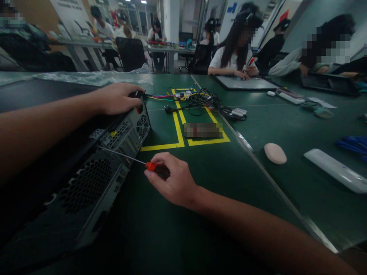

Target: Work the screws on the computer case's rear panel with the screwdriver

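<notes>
A black computer case (pixel 86 179) lies on the green table at the left, its rear panel with vent grilles and slots facing right. My left hand (pixel 119 98) rests over the far top corner of the case, fingers stretched along its edge. In my right hand (pixel 174 179) is a screwdriver (pixel 150 165) with a red and dark handle. Its long thin shaft points left, and the tip meets the rear panel near the upper edge. Whether the tip sits in a screw is too small to tell.
Bundled cables (pixel 203 100) and a blurred-out box (pixel 203 130) lie by yellow tape (pixel 209 141). To the right are a pinkish oval object (pixel 275 153) and a long white case (pixel 335 170). Plastic wrap (pixel 100 78) lies behind the computer case. Several people sit working across the table and beyond.
</notes>
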